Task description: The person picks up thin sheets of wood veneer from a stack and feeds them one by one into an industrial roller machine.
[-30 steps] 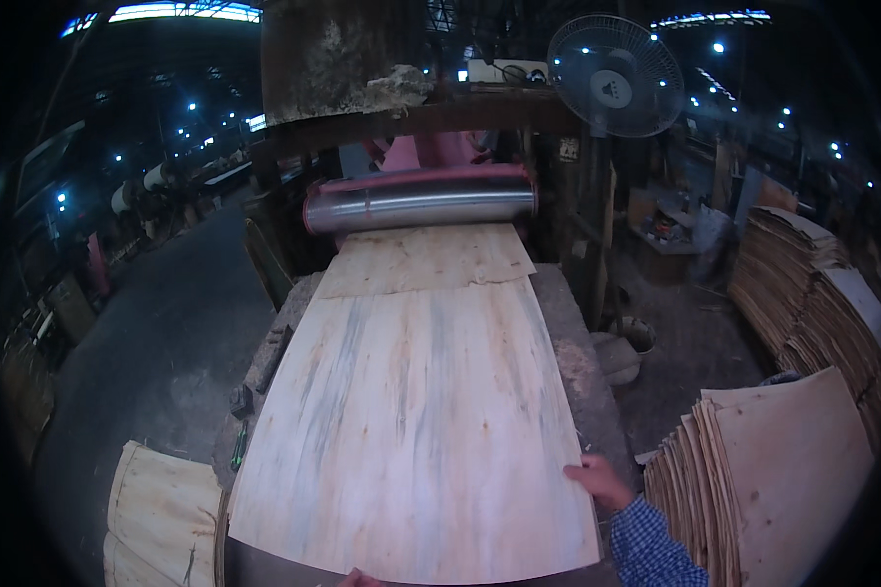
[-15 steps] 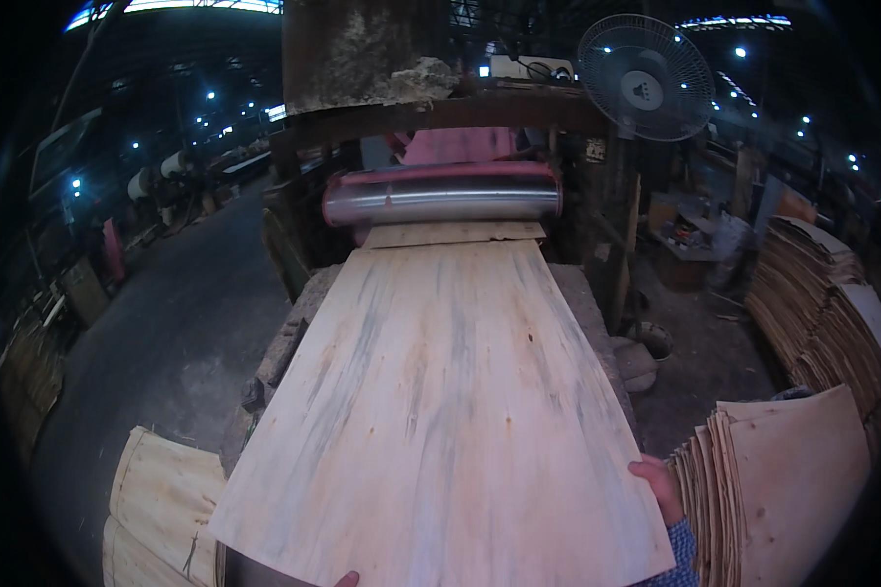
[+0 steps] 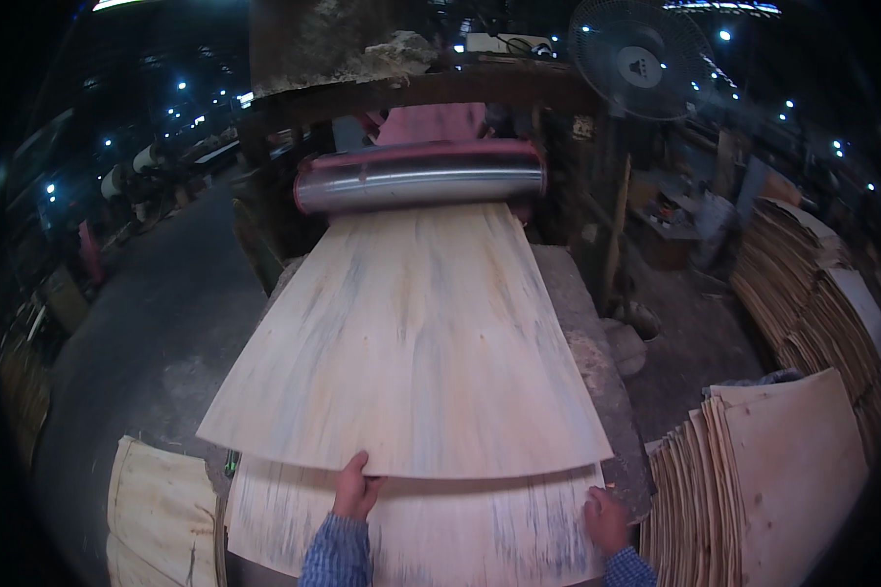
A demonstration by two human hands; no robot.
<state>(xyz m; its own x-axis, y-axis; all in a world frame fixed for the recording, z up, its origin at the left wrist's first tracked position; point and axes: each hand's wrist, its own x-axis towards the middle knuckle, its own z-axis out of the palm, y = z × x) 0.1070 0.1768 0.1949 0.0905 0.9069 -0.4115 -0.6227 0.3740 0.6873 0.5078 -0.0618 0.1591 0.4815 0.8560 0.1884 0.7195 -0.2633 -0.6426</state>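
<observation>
I count two thin, flat wood sheets: the top sheet [image 3: 421, 333] and the bottom sheet [image 3: 460, 528]. The top one has gray and tan streaks, and its far end meets one shiny, round metal roller [image 3: 423, 182]. I have the left hand [image 3: 354, 489] pinching its near edge, thumb on top. The bottom one pokes out below, with dark streaks. The right hand [image 3: 607, 520] is curled at its right edge; I cannot tell how tight. I see a near stack [image 3: 793, 470] and a far stack [image 3: 788, 279] on the right, with rough, layered edges, and one left stack [image 3: 162, 499]. I cannot tell what is inside the round bucket [image 3: 646, 321].
</observation>
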